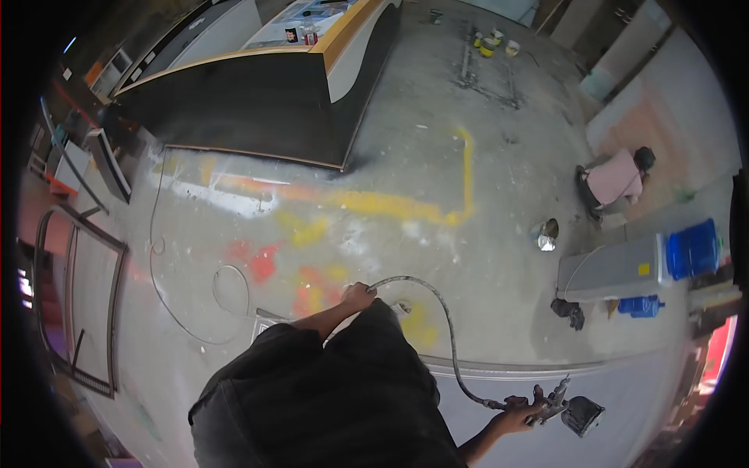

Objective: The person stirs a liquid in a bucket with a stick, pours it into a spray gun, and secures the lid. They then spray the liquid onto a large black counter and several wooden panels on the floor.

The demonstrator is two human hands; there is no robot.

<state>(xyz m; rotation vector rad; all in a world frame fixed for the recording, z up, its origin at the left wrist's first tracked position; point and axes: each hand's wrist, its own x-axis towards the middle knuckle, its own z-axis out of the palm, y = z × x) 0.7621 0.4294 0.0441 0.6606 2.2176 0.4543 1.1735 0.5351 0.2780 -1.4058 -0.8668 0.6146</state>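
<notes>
Near the middle of the view, my left hand (359,296) is closed around a grey hose (437,300). The hose arches to the right and down to a spray gun (552,405) at the lower right. My right hand (521,415) is wrapped round the gun's handle. A dark, paint-stained cup (583,416) is attached to the gun. Both gun and hand are above a pale grey panel (484,394) with a raised edge. Part of the left fingers is hard to see.
A black counter (257,109) stands ahead. A person in a pink top (612,181) crouches at the right, near a metal tin (546,234), a water dispenser (608,269) and a blue bottle (693,248). A metal frame (117,312) stands left; thin hose (152,226) loops across the floor.
</notes>
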